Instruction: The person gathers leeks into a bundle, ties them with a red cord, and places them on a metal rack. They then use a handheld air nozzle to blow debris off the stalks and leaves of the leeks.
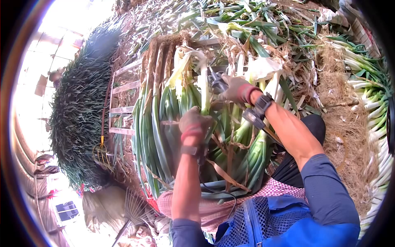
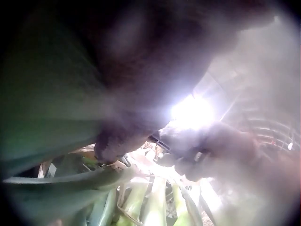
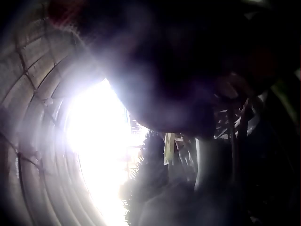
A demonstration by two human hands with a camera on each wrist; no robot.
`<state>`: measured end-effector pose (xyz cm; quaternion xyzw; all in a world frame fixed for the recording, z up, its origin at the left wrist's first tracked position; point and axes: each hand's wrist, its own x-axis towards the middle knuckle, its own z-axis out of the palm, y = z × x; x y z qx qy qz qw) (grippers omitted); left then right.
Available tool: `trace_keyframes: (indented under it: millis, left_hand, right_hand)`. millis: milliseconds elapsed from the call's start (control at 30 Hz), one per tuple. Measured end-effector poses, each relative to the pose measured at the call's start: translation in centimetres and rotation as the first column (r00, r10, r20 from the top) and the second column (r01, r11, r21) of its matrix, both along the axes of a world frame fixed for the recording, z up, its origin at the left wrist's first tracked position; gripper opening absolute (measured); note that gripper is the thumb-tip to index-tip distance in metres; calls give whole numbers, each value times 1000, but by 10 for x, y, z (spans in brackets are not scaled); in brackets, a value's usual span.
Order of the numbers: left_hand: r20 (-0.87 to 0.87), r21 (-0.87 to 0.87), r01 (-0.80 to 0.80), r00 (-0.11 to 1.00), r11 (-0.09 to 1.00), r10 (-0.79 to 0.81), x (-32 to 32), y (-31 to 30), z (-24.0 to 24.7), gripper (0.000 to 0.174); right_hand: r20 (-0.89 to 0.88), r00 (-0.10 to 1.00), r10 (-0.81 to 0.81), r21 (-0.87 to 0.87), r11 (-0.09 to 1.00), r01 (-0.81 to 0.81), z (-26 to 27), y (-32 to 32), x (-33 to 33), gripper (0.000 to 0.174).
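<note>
In the head view the gloved left hand [image 1: 195, 124] grips a green onion stalk [image 1: 204, 88] just below its white part, with peeled pale leaves [image 1: 181, 68] hanging beside it. The gloved right hand [image 1: 238, 89] holds a dark nozzle-like tool [image 1: 217, 81], its tip near the white stem. Long green onions [image 1: 156, 136] lie around both hands, over the person's lap. In the left wrist view the left hand [image 2: 141, 70] is a dark shape, the right hand [image 2: 211, 146] beyond it. The right wrist view is mostly dark, with a pale stem [image 3: 203, 160] below the hand.
A metal rack [image 1: 125, 87] stands under the onions. Left of it is a large pile of green onions [image 1: 82, 107]. Loose leaves [image 1: 255, 24] cover the ground at the top, and a row of onions [image 1: 376, 119] lies at the right. A rake [image 1: 133, 210] is at the lower left.
</note>
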<state>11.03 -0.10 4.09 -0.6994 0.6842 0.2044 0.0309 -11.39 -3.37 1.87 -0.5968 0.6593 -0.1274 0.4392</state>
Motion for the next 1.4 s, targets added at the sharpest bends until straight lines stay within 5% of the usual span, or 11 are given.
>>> trace_keyframes:
  millis: [200, 233, 367, 500, 633, 800, 900, 967, 1133, 1233, 1400]
  left_hand:
    - [-117, 32, -45, 992, 998, 48, 2, -1, 7, 42]
    - [-118, 35, -42, 992, 999, 46, 3, 0, 7, 42]
    - [-321, 43, -121, 938, 992, 129, 8, -10, 12, 35]
    - [-496, 91, -132, 853, 987, 160, 11, -16, 37, 31]
    - [-650, 134, -142, 735, 981, 195, 0, -17, 69, 23]
    - [-621, 75, -93, 775, 993, 119, -20, -5, 87, 24]
    - [-533, 133, -201, 811, 970, 241, -31, -1, 63, 28]
    - [-492, 27, -191, 852, 981, 179, -27, -6, 17, 38]
    - [-531, 151, -147, 822, 978, 205, -36, 22, -1, 42]
    - [-647, 95, -112, 748, 989, 147, -32, 38, -61, 31]
    - [-641, 144, -87, 751, 986, 160, -48, 87, -49, 20]
  right_hand:
    - [9, 999, 45, -91, 995, -44, -19, 8, -2, 95]
    - [93, 995, 31, 64, 997, -37, -4, 23, -3, 92]
    - [222, 968, 115, 87, 987, -137, 31, 89, -10, 97]
    - [282, 930, 235, -166, 967, -194, 36, 163, -23, 103]
    - [198, 971, 132, -42, 991, -126, 77, 191, -43, 106]
    - [180, 963, 198, -366, 923, -121, 56, 212, -54, 101]
    - [90, 994, 59, -334, 942, -26, 70, 206, -55, 100]
    - [143, 974, 175, -57, 984, -169, 90, 210, -58, 99]
    - [82, 992, 98, -239, 968, -76, 66, 217, -62, 102]
    - [95, 986, 134, -112, 986, -123, 69, 220, -65, 102]
    - [44, 996, 75, -13, 997, -74, 72, 206, -63, 102]
